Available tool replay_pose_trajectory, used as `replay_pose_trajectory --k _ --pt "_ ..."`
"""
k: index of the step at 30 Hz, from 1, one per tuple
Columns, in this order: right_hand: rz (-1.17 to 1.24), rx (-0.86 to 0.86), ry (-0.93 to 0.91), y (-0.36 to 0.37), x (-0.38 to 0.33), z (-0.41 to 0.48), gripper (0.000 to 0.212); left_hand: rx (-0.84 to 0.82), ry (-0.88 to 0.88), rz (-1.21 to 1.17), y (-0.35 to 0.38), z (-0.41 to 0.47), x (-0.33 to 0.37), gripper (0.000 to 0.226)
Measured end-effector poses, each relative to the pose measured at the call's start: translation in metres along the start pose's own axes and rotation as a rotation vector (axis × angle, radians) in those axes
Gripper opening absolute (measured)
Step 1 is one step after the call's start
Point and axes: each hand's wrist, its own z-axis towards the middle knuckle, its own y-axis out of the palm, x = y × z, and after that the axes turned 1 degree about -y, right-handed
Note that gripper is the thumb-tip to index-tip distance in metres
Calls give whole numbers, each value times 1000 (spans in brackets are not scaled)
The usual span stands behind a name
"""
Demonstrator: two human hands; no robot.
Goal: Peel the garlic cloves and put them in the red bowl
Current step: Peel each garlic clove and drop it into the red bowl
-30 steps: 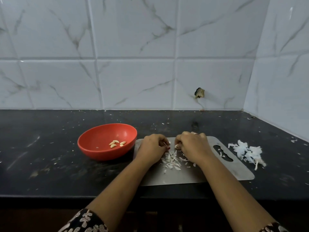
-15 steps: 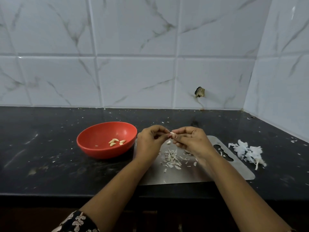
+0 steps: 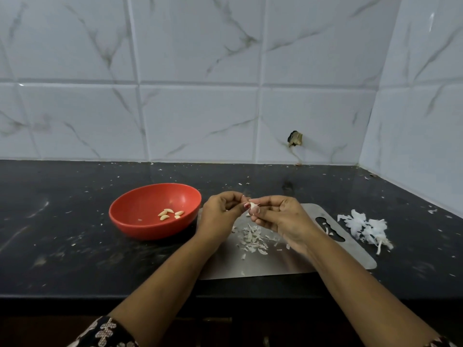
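We find bare table [image 3: 62,221] left of the red bowl [image 3: 140,229] and behind it, up to the tiled wall [image 3: 200,121]. Just right of the bowl, our left hand [image 3: 220,214] and right hand [image 3: 280,217] pinch a garlic clove [image 3: 254,207] above the steel board [image 3: 263,264]; farther right lies a heap of skins [image 3: 363,227].

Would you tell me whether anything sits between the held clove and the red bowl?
Nothing visible does. The garlic clove is pinched between the left hand and right hand above the steel board; the red bowl sits open just left of them, with only the left hand on that side.
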Motion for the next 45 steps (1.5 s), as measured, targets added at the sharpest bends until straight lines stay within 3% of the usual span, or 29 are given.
replay_pose_trajectory --k 8,15,19,23,26,38,43,45 --pt "-32 28 4 0 3 -2 17 -126 -24 117 -1 -3 4 7" --pt "-41 119 -28 5 9 3 14 -49 56 258 4 -7 9 7" --pt "51 182 -24 4 8 4 13 -60 93 379 8 -12 12 9" --pt "192 240 -22 -2 4 6 13 -67 72 356 8 -12 14 8" --pt "160 226 0 -3 5 7 13 -39 85 426 6 -10 10 7" --pt "-40 122 -40 0 12 6 16 83 94 373 -1 -5 5 12" --pt "-75 127 -73 2 13 6 15 78 47 232 0 -6 4 6" --pt "-86 124 -83 3 14 6 15 68 19 175 0 -6 4 14"
